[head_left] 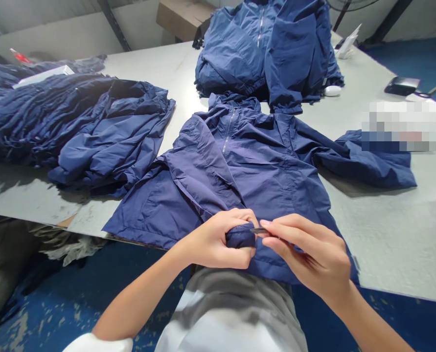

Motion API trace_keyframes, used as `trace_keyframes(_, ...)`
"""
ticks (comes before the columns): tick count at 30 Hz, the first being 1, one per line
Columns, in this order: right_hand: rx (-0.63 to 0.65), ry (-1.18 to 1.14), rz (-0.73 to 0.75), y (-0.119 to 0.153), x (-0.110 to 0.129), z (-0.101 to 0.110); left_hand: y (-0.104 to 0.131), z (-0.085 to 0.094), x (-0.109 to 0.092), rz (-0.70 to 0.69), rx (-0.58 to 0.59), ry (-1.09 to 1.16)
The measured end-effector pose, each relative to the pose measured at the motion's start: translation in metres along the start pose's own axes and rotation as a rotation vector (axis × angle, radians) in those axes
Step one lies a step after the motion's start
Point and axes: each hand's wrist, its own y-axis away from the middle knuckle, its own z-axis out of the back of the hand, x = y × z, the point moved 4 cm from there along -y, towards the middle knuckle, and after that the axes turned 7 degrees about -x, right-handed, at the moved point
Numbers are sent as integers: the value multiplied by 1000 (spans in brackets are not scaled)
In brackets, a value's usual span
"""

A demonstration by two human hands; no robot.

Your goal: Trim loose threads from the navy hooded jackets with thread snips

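A navy blue half-zip jacket (276, 171) lies spread out on the table in front of me, its collar away from me. My left hand (210, 239) is closed around the end of one sleeve, holding its cuff (240, 236) bunched between thumb and fingers above the jacket's hem. In a pinch of my right hand (316, 249) is a small, dark, pointed metal tool (259, 230). Its tip meets the cuff's edge. Most of the tool is hidden by my fingers, so its exact kind does not show. The other sleeve (372, 161) stretches out to the right.
Many navy garments are piled on the left (74, 117). Another stack of navy jackets (262, 54) stands at the back. A white computer mouse (332, 91) and a dark small object (401, 86) lie at the right. The table's front edge (404, 293) runs close to my body.
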Motion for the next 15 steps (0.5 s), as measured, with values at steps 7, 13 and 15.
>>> trace_keyframes(7,83,-26,29,-4,5,-3,2,1,2,-13,4,-70)
trace_keyframes(13,107,21,38,-6,6,-3,3,0,5,34,1,-80)
trace_keyframes(15,102,35,49,-4,6,-3,2,0,5,30,2,-73)
